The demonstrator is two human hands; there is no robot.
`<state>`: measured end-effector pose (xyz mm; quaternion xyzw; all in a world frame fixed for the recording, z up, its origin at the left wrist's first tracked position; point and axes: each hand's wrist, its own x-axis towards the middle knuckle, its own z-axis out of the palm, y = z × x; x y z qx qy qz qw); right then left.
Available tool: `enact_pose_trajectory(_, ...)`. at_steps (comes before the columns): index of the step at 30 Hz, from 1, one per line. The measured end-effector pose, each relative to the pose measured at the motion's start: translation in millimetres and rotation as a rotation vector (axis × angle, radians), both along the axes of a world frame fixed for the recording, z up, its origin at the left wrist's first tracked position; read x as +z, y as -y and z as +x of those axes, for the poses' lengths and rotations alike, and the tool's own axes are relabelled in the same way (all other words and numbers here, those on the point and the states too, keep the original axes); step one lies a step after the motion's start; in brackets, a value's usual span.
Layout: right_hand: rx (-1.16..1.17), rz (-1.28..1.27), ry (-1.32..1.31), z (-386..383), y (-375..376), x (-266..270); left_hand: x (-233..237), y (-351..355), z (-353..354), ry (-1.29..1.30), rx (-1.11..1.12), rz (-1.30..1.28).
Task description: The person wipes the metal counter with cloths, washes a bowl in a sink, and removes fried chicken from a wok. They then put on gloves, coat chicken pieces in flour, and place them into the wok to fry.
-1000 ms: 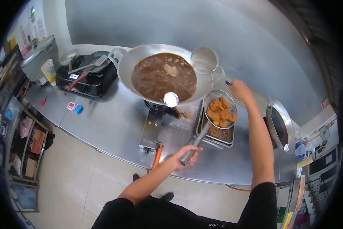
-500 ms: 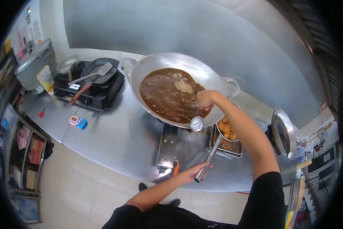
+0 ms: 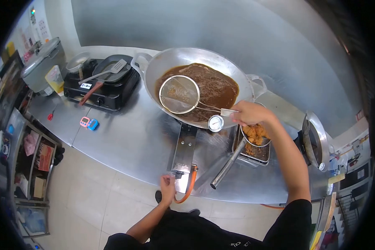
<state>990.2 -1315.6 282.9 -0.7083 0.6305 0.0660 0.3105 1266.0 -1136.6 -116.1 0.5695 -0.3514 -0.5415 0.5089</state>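
My right hand [image 3: 254, 113] is wrapped round the handle of a round fine-mesh skimmer [image 3: 180, 94]. Brownish crumbs lie in its mesh, which is held above the dark oil in a large wok [image 3: 183, 55]. A dial thermometer [image 3: 215, 123] sits at the wok's near rim. By the front end of the gas burner [image 3: 184, 152], close to its control, is my left hand [image 3: 168, 189] with its fingers curled; what they hold, if anything, is hidden. To the right, a long-handled strainer [image 3: 228, 168] holding fried pieces [image 3: 256, 133] rests over a wire rack tray [image 3: 257, 157].
An orange hose [image 3: 191, 188] loops from the burner. A black portable stove [image 3: 100, 95] with a pan [image 3: 112, 75] and slotted turner stands left. Two timers [image 3: 89, 123] and red scissors [image 3: 50, 116] lie on the steel counter [image 3: 125, 141]. Another wok [image 3: 314, 139] stands right.
My left hand has let go of the long strainer handle and moved left to the burner's front. My right hand has raised the skimmer out of the oil, its mesh now toward the left.
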Motion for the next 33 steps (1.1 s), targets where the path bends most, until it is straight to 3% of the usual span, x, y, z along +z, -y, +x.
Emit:
enact_pose_trajectory(2, -0.051, -0.008, 0.068, -9.6, 0.6, 10.9, 34.2, -5.3, -0.9, -0.151, -0.211, 0.313)
enact_pose_trajectory(5, -0.215, -0.231, -0.065, -42.3, 29.0, 7.7, 22.9, -2.6, -8.1, -0.125, -0.338, 0.297)
enact_pose_trajectory(8, -0.218, -0.478, -0.492, -63.9, 65.5, 12.7, 32.8, 2.3, -10.2, -0.254, -0.332, 0.43)
enact_pose_trajectory(10, -0.212, -0.637, -0.811, -78.0, 85.9, 2.2, 21.7, 6.2, -8.4, -0.578, -0.294, 0.573)
enact_pose_trajectory(14, -0.205, -0.624, -0.843, -68.4, 100.7, -20.5, -13.9, 16.7, 3.6, -1.287, -0.287, 0.777)
enact_pose_trajectory(17, -0.149, -0.491, -0.757, -33.2, 103.3, -42.4, -9.6, 22.4, 5.1, -1.421, -0.27, 0.868)
enact_pose_trajectory(23, -0.081, -0.246, -0.531, 38.3, 120.5, -55.5, -12.2, 23.7, 6.9, -1.516, -0.324, 0.864)
enact_pose_trajectory(26, 0.22, -0.213, -0.64, 63.9, 127.0, -55.8, -12.6, 23.1, 8.4, -1.262, -0.351, 0.816)
enact_pose_trajectory(29, -0.022, -0.111, -0.366, 80.1, 111.2, -41.7, 3.2, 17.2, 10.7, -1.053, -0.439, 0.697)
enact_pose_trajectory(33, 0.002, -0.14, -0.11, 77.5, 85.7, -34.2, -8.5, 13.4, 17.2, -0.963, -0.566, 0.598)
